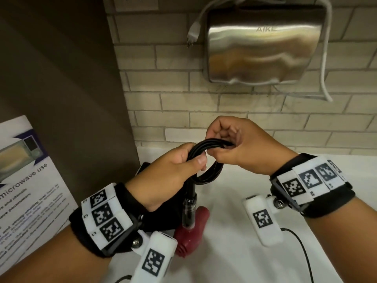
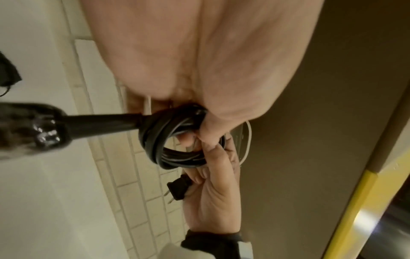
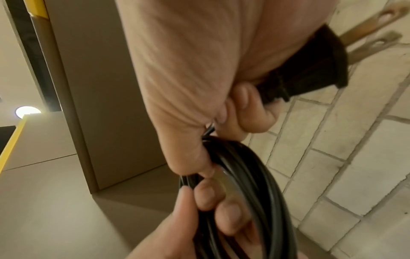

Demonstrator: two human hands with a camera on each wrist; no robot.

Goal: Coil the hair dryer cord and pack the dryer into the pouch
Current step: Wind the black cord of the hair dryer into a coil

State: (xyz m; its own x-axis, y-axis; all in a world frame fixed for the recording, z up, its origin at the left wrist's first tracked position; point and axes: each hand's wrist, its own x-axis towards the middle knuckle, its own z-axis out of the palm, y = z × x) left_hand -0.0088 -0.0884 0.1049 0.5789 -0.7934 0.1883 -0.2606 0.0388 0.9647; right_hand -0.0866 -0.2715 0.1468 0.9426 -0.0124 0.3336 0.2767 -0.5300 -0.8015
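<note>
Two hands work one black cord [image 1: 206,160] held above the white bench [image 1: 234,231]. The left hand [image 1: 171,176] is curled round the near-left side of the coil; the right hand [image 1: 236,146] pinches the far-right side and also clasps the plug [image 3: 310,70], whose prongs stick out past the fingers. The red hair dryer [image 1: 191,227] hangs below the coil, its nose down near the bench. A dark shape, possibly the pouch [image 1: 161,219], lies behind the left wrist. Step in hand, by judgement: finishing the coil. The next move calls for securing the plug end so the loops hold, then freeing one hand for the pouch.
</note>
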